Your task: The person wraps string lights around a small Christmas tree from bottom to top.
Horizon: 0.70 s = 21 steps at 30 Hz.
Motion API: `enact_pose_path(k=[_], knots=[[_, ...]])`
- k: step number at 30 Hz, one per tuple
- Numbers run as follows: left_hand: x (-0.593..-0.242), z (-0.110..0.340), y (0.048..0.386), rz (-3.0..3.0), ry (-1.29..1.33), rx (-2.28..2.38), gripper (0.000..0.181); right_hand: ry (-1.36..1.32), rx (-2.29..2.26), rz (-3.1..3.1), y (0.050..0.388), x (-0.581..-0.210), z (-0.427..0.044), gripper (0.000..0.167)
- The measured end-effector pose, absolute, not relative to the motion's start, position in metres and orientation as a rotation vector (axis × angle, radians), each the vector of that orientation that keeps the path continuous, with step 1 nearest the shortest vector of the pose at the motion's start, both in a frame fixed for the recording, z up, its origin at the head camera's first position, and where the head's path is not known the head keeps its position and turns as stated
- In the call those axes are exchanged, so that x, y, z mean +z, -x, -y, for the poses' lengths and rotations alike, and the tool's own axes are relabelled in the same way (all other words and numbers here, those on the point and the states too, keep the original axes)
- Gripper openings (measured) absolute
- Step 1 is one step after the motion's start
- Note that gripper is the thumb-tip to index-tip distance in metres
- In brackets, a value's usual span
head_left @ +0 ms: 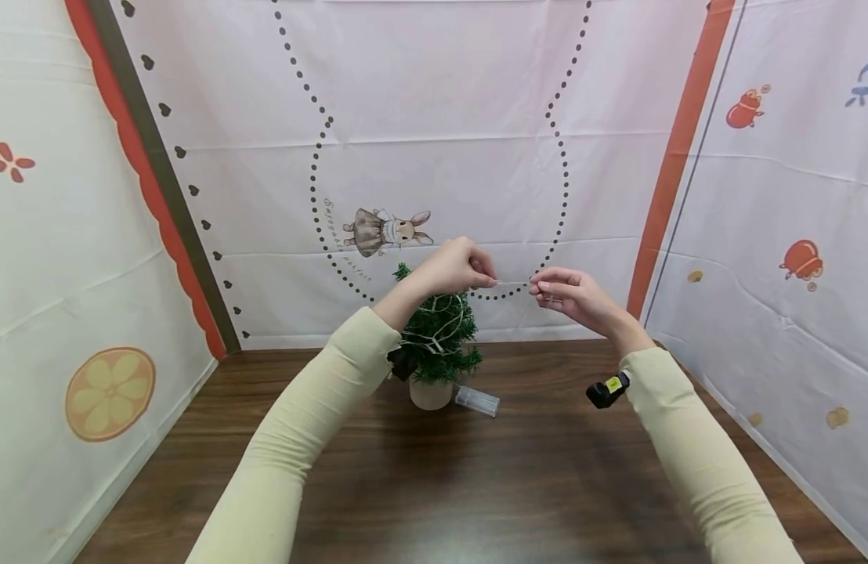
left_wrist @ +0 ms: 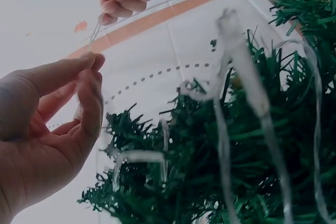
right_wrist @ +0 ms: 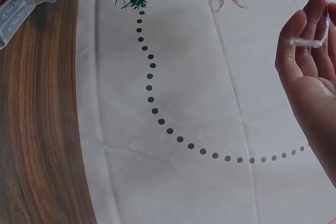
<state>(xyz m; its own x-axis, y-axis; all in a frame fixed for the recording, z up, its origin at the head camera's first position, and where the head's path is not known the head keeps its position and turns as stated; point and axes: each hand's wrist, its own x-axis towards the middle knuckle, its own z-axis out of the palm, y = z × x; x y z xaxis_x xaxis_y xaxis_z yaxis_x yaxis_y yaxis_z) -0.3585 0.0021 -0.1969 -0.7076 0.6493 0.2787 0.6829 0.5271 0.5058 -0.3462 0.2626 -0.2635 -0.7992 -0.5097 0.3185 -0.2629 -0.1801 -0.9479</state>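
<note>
Between my raised hands runs a short taut stretch of clear string light wire (head_left: 511, 283). My left hand (head_left: 453, 268) pinches one end of this stretch between thumb and fingertips, in front of the treetop. The other end is pinched by my right hand (head_left: 576, 298), to the right of the tree. In the right wrist view, a loose pale piece of the string lights (right_wrist: 308, 42) hangs across the right fingers. A small green artificial Christmas tree (head_left: 441, 333) stands below the left hand, with more of the clear string lights (left_wrist: 244, 72) draped over its branches.
The tree's pale pot (head_left: 431, 395) stands on a dark wooden table (head_left: 547, 470). Beside it lies a clear battery box (head_left: 478, 401). Printed cloth (head_left: 448, 94) hangs behind and on both sides. A black wrist camera (head_left: 607, 390) sits at the right cuff.
</note>
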Motion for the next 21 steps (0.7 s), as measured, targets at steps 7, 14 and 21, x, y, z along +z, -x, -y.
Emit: enact_pose_path(k=[7,14,21], knots=[[-0.186,0.006,0.363,2.714,1.122,-0.993,0.005,0.877,-2.078,-1.931,0.349,-0.260,-0.255,0.018],[-0.176,0.015,0.371,2.701,1.130,-1.000,0.005,0.839,-2.070,-1.943,0.352,-0.255,-0.240,0.016],[-0.176,0.026,0.384,2.681,1.056,-1.055,0.006,0.834,-2.080,-1.946,0.357,-0.251,-0.225,0.016]])
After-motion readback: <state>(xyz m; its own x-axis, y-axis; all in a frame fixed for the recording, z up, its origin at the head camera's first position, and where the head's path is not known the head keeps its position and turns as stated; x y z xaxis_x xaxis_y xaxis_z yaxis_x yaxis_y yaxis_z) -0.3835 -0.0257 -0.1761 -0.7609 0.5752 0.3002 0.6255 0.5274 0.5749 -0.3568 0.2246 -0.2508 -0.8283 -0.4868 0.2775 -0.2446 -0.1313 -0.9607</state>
